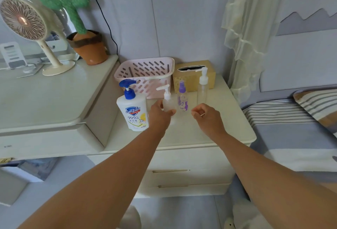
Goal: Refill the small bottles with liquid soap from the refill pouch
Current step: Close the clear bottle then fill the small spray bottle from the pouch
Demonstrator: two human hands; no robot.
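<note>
Small frosted pump bottle [168, 103] stands at the front of the counter [228, 119] with the left hand [158, 115] wrapped round its body, and the purple spray bottle [182, 101] and tall clear pump bottle [202, 90] stand just to its right. The right hand [207, 118] hovers near, fingers loosely curled and seemingly empty. I'd hold the body upright and firm while that hand twists the pump top off. The big white soap bottle [133, 112] waits just left, no pouch in sight.
</note>
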